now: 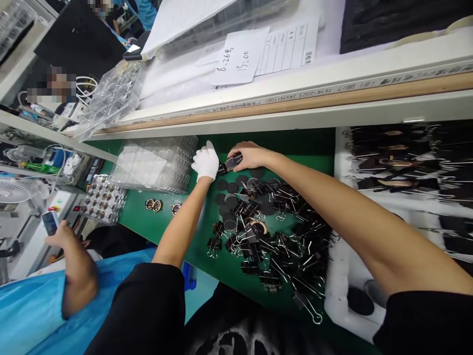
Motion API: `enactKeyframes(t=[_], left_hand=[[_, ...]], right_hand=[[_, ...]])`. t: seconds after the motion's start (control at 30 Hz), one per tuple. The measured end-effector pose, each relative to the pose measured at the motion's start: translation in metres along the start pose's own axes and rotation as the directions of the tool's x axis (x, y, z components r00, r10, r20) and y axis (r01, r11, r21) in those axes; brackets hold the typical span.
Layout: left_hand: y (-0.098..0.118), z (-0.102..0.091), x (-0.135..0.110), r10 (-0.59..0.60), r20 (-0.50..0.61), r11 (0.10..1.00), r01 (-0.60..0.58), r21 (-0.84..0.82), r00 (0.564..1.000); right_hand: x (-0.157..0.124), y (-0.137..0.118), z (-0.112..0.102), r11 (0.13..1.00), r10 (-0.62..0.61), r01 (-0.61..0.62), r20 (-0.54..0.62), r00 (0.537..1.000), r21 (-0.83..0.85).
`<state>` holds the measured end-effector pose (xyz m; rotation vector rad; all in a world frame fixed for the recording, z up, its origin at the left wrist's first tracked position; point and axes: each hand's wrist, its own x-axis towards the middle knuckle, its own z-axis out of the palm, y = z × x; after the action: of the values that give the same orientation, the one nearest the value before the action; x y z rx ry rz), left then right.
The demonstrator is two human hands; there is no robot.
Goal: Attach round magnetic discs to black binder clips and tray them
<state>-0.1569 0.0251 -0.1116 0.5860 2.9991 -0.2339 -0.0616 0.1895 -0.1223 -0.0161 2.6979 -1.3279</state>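
My right hand (249,154), bare, is closed around a small round dark piece (231,163) with a paler rim. A black binder clip (237,158) sits against that piece between the fingers. Just to the left, my left hand (206,161) wears a white glove with its fingers curled; whatever they hold, if anything, is hidden. Another black clip lies between the two hands. Below them, flat black discs (229,220) lie on the green table, beside a heap of black binder clips (273,246) with silver handles. A gold-rimmed ring (258,227) rests among the clips.
Clear plastic trays (158,162) are stacked left of the glove. Gold-rimmed round parts (153,204) lie in front of them. A white foam tray (334,296) with clipped pieces stands right. Overhead runs a shelf edge (281,101). A co-worker's hand (61,234) holds a phone.
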Motion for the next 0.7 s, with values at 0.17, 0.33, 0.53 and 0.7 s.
enactKeyframes(t=[0.17, 0.33, 0.53, 0.7], left_hand=[[0.000, 0.003, 0.001, 0.016, -0.007, 1.000, -0.016, 0.009, 1.000], [-0.001, 0.003, -0.001, 0.066, -0.009, 0.998, -0.066, 0.012, 0.998], [-0.001, 0.000, -0.002, 0.088, 0.006, 0.996, -0.088, -0.010, 0.996], [0.000, -0.002, -0.001, 0.042, 0.013, 0.995, -0.041, -0.088, 0.999]], right_hand=[[0.008, 0.001, 0.005, 0.999, -0.044, 0.044, 0.053, 0.998, 0.013], [0.016, -0.002, 0.006, 1.000, -0.023, 0.023, 0.081, 0.996, 0.001], [0.017, -0.008, 0.003, 0.999, -0.012, 0.014, 0.072, 0.997, -0.032], [0.013, -0.016, -0.001, 0.996, -0.040, 0.046, 0.084, 0.996, -0.074]])
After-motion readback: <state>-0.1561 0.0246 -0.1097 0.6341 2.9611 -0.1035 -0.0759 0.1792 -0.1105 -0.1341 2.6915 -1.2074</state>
